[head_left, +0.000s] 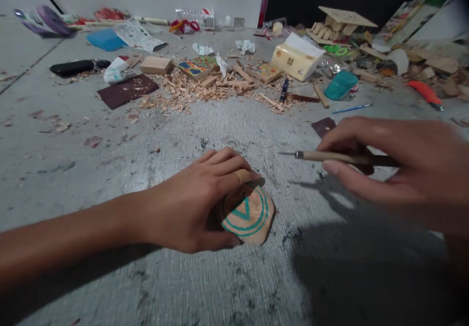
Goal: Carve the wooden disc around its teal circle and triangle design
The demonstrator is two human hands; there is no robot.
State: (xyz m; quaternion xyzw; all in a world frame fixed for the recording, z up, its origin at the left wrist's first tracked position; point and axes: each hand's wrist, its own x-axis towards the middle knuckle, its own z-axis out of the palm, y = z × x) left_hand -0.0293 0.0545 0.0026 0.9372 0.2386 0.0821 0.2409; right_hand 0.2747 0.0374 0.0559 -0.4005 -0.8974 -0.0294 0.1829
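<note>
My left hand, with a tan band round one finger, grips a flat wooden piece lying on the grey surface. Teal rings and a V-shaped mark are painted on its face; my fingers hide its far left part. To the right, my right hand is closed around a thin wooden-handled tool, held like a pen. Its slim metal point faces left, above the surface and apart from the wooden piece. Just behind that hand, a small dark brown sheet is partly visible.
Wood shavings spread across the middle back, around a wooden block and a brown sheet. Further right are a yellow tissue pack, a teal object, a blue thin stick and an orange-handled cutter.
</note>
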